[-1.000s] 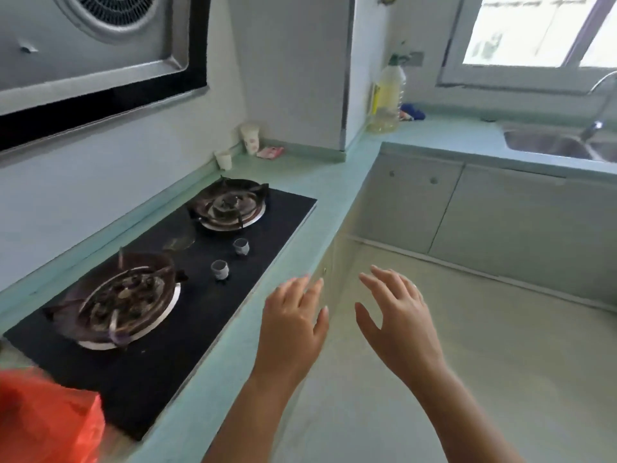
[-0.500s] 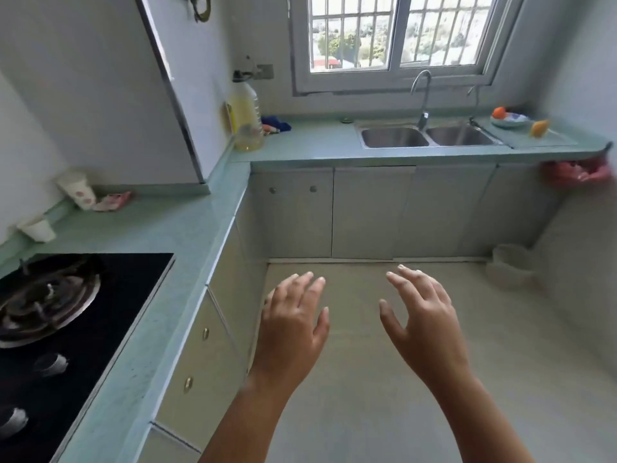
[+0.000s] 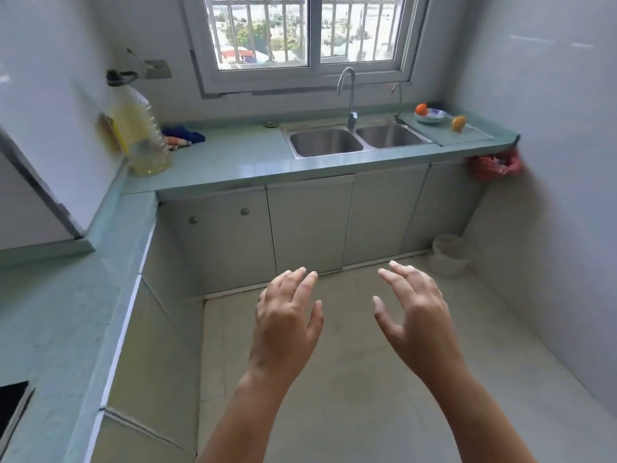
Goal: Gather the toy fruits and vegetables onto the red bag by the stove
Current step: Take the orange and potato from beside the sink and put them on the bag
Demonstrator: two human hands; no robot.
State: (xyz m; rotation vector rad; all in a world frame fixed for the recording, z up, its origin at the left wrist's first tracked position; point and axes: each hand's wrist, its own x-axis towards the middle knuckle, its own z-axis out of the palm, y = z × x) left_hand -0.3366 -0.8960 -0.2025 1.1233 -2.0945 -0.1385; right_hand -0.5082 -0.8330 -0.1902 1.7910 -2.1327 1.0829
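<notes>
So the view has swung away from the black glass stove; only its corner still pokes in at the bottom left, and the red bag that was beside it is out of frame now. What's come into view instead is the far run of the pale green L-shaped countertop under the window.

Using the steel double sink as the landmark: right of it, on the raised end of the counter, there's a small orange round toy fruit sitting in a shallow white dish, and a bit further right a yellow-orange toy piece standing on its own. Left of the sink, near a big clear oil bottle, something small and orange-ish lies against a blue cloth. Could be a toy carrot, too blurry to call.

The left hand and right hand float over the floor well short of the sink, fingers spread loose, nothing in either.

Progress-wise, I'd say barely started: at least two toys are sitting far from the stove, none in hand.
</notes>
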